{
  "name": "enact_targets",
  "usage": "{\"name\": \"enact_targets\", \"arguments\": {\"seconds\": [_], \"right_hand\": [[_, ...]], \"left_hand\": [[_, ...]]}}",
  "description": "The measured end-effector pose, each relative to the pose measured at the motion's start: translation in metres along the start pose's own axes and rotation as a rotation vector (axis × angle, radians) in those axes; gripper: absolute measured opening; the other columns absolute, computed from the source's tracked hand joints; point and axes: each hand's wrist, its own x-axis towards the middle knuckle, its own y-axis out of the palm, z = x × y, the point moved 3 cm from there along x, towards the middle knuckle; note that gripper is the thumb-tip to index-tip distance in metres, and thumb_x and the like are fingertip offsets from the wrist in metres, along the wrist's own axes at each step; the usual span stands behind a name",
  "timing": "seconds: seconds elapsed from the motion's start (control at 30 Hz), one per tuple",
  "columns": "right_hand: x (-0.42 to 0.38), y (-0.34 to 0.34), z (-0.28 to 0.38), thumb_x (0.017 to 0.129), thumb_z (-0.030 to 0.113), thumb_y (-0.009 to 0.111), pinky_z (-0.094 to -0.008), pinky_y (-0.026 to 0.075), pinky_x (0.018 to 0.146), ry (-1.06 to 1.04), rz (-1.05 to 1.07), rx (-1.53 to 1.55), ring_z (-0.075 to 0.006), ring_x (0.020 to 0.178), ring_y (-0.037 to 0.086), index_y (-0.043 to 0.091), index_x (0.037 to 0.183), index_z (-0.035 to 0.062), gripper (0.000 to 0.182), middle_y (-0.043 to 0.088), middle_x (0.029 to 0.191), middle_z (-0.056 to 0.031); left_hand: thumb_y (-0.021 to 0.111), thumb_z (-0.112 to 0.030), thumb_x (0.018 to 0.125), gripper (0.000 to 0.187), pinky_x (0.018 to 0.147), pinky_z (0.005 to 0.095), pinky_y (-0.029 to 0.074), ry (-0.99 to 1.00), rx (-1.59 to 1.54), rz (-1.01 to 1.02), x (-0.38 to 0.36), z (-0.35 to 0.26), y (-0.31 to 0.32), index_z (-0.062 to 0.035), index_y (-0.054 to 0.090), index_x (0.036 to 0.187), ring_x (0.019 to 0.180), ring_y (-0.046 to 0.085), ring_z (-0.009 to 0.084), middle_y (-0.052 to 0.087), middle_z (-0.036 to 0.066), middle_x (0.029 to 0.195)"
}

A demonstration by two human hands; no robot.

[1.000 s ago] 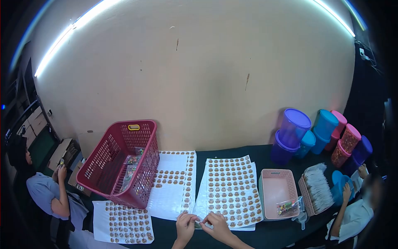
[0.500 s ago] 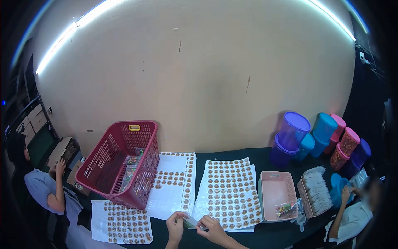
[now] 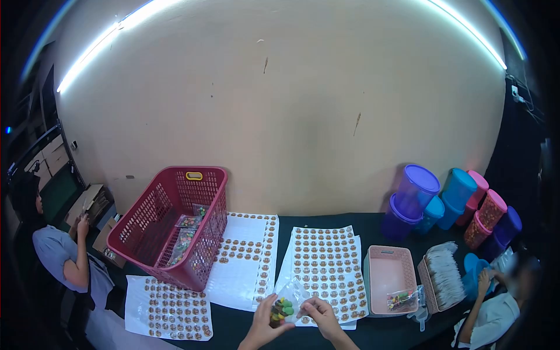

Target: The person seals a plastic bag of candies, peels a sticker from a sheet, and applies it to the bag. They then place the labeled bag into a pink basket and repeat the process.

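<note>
A small clear plastic bag [image 3: 287, 304] with green, yellow and dark pieces in it is held low in front of me. My left hand [image 3: 263, 324] is closed round its left side. At the bag's right edge my right hand [image 3: 322, 317] pinches with thumb and fingers; whether a sticker is also between them I cannot make out. Just beyond both hands lies a sheet of round brown stickers [image 3: 326, 256], on top of other sheets. A second, partly used sticker sheet [image 3: 242, 280] lies to its left, and another sheet [image 3: 178, 309] is nearer me at the left.
A tall maroon basket [image 3: 216, 233] with several filled bags stands at the left. On the right are a pink tray [image 3: 389, 271] holding a filled bag [image 3: 401, 300], a basket of flat packets [image 3: 444, 277] and stacked lidded tubs [image 3: 414, 195]. People work at both sides.
The bag has turned so its colourful contents now face me. Both hands have shifted right, and my left hand has gone from a fingertip hold to wrapping the bag's side.
</note>
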Motion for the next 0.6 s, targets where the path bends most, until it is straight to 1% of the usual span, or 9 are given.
{"name": "enact_targets", "arguments": {"seconds": [0.13,0.23,0.3,0.33,0.37,0.43,0.47,0.53,0.6], "right_hand": [[-0.002,-0.007,0.009,0.089,0.018,0.047,-0.0253,0.046,0.074,0.037,-0.021,0.177,-0.0132,0.078,0.058,0.052,0.090,-0.0020,0.020,0.058,0.082,-0.0074],[-0.002,-0.012,0.012,0.089,0.016,0.047,-0.0296,0.047,0.078,0.050,-0.053,0.234,-0.0160,0.079,0.058,0.051,0.093,-0.0017,0.019,0.057,0.085,-0.0075],[-0.002,-0.015,0.016,0.087,0.014,0.049,-0.0298,0.047,0.078,-0.009,-0.099,0.125,-0.0156,0.085,0.056,0.049,0.102,-0.0007,0.021,0.056,0.090,-0.0077],[-0.002,-0.017,0.014,0.084,0.013,0.055,-0.0275,0.046,0.078,-0.078,-0.096,0.098,-0.0147,0.095,0.051,0.044,0.113,0.0017,0.033,0.051,0.105,-0.0089],[-0.001,-0.018,0.016,0.079,0.012,0.061,-0.0281,0.044,0.079,-0.109,-0.067,0.015,-0.0160,0.102,0.046,0.040,0.119,0.0040,0.046,0.043,0.116,-0.0095],[-0.005,-0.016,0.035,0.075,0.013,0.066,-0.0312,0.043,0.076,-0.244,-0.136,-0.555,-0.0209,0.101,0.045,0.042,0.116,0.0066,0.048,0.035,0.121,-0.0104],[-0.005,-0.019,0.036,0.075,0.013,0.066,-0.0312,0.043,0.076,-0.244,-0.134,-0.555,-0.0209,0.101,0.045,0.042,0.116,0.0066,0.048,0.035,0.121,-0.0104],[-0.008,-0.019,0.043,0.073,0.010,0.065,-0.0318,0.043,0.071,-0.548,-0.175,-1.138,-0.0224,0.092,0.051,0.055,0.101,0.0053,0.030,0.048,0.107,-0.0106],[-0.003,-0.033,0.028,0.073,0.010,0.065,-0.0309,0.043,0.069,-0.423,-0.094,-0.936,-0.0222,0.086,0.053,0.059,0.093,0.0041,0.021,0.053,0.097,-0.0100]], "left_hand": [[0.076,-0.035,0.062,0.091,0.098,0.0400,0.028,0.074,0.010,0.018,-0.004,-0.010,0.015,-0.0019,0.025,0.130,0.119,0.033,0.0336,0.031,0.020,0.127],[0.071,-0.024,0.070,0.077,0.093,0.0353,0.036,0.120,0.001,-0.005,-0.001,-0.018,0.010,-0.0037,0.027,0.130,0.113,0.041,0.0292,0.035,0.018,0.126],[0.062,-0.013,0.076,0.059,0.083,0.0289,0.044,-0.193,-0.248,0.064,-0.002,-0.014,0.004,-0.0060,0.034,0.128,0.102,0.052,0.0219,0.043,0.015,0.122],[0.058,-0.008,0.079,0.050,0.075,0.0251,0.047,-0.013,-0.229,0.016,0.002,-0.010,0.001,-0.0071,0.040,0.125,0.088,0.057,0.0153,0.051,0.013,0.113],[0.056,-0.007,0.080,0.047,0.076,0.0252,0.045,-0.190,-0.320,0.158,-0.001,-0.004,0.000,-0.0065,0.041,0.125,0.089,0.056,0.0131,0.051,0.011,0.112],[0.056,-0.009,0.082,0.047,0.078,0.0241,0.044,-0.238,-0.398,0.303,-0.005,0.010,0.004,-0.0078,0.040,0.126,0.089,0.055,0.0117,0.052,0.010,0.113],[0.056,-0.009,0.082,0.047,0.078,0.0241,0.044,-0.239,-0.399,0.301,-0.008,0.014,0.003,-0.0078,0.040,0.126,0.089,0.055,0.0117,0.052,0.010,0.113],[0.057,-0.012,0.083,0.047,0.084,0.0242,0.041,-0.332,-0.475,0.500,-0.014,0.013,0.006,-0.0078,0.040,0.127,0.099,0.051,0.0123,0.049,0.009,0.117],[0.058,-0.012,0.082,0.050,0.086,0.0248,0.040,-0.302,-0.567,0.529,-0.017,0.017,0.012,-0.0069,0.038,0.128,0.102,0.049,0.0131,0.048,0.009,0.118]]}}
